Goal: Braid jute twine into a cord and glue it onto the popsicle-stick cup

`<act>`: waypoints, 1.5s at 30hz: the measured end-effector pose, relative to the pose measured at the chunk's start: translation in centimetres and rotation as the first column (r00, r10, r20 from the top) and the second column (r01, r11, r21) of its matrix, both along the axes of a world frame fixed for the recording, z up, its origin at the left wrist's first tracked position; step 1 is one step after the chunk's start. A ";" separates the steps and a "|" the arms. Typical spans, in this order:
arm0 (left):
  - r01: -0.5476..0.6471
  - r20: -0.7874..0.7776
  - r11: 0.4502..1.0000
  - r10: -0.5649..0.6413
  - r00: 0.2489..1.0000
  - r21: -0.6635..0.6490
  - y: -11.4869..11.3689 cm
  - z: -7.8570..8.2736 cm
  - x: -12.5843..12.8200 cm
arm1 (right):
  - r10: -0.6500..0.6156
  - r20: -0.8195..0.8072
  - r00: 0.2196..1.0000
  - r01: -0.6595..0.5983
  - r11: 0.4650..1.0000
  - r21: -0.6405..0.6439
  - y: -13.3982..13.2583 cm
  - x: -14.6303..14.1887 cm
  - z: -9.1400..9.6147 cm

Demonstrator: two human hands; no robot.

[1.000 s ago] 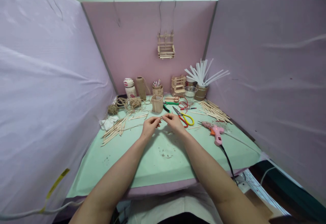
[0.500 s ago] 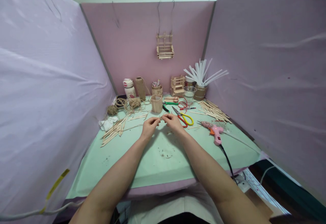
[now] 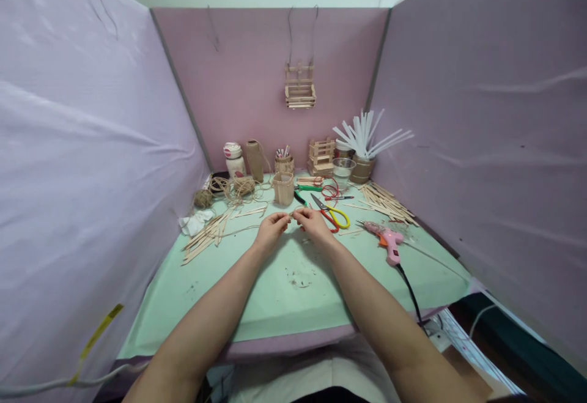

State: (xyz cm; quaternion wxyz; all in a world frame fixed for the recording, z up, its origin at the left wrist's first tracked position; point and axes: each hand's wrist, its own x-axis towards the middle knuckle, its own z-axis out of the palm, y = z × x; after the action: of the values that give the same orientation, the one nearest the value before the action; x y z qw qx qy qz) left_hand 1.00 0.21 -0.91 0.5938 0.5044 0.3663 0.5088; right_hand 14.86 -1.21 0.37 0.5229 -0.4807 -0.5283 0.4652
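My left hand (image 3: pixel 273 230) and my right hand (image 3: pixel 312 223) meet fingertip to fingertip above the middle of the table, both pinched. Between them shows a short bit of thin brown twine, partly hidden by the fingers. A length of twine (image 3: pixel 242 230) runs from my left hand across the table to the left. Just beyond my hands stands a small container made of wooden sticks (image 3: pixel 284 189). Scissors (image 3: pixel 331 211) with red and yellow handles lie close to the right of my right hand, and green-handled pliers (image 3: pixel 309 189) rest behind them.
Wooden sticks (image 3: pixel 208 238) lie at left, more sticks (image 3: pixel 387 202) at right. A pink glue gun (image 3: pixel 389 239) with a black cable sits right. Tangled twine (image 3: pixel 224 188), a twine spool (image 3: pixel 254 161) and a cup of white sticks (image 3: pixel 362 169) stand at the back.
The view has shifted slightly. My hands stay pinched together in nearly the same place, with only small finger movement.
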 end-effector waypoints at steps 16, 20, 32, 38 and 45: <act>-0.118 -0.146 0.979 0.143 0.979 0.166 -1.0 0.9 0.1 | -0.150 0.159 0.976 0.117 0.972 0.203 0.2 -0.4 -0.3; -0.120 -0.189 0.978 0.152 0.970 0.169 -1.1 0.7 0.1 | -0.188 0.184 0.965 0.137 0.957 0.257 0.2 -0.4 -0.5; -0.035 0.102 0.997 0.042 0.994 -0.073 -0.6 0.4 0.4 | -0.203 0.227 0.953 0.106 0.919 0.379 -0.2 -0.8 -0.4; -0.126 -0.154 0.985 0.144 0.978 0.117 -0.7 0.3 0.3 | -0.154 0.216 0.964 0.097 0.963 0.250 0.3 -0.4 -0.5; -0.074 -0.366 0.972 0.154 0.918 0.224 -0.7 0.2 0.4 | -0.196 0.172 0.965 0.161 0.966 0.201 0.8 -0.5 -1.6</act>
State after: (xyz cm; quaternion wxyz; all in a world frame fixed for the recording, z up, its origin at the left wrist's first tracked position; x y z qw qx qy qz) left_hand 1.35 -0.46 -0.68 0.4252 0.6298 0.4489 0.4700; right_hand 14.32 -0.46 -1.19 0.5526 -0.5178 -0.5712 0.3167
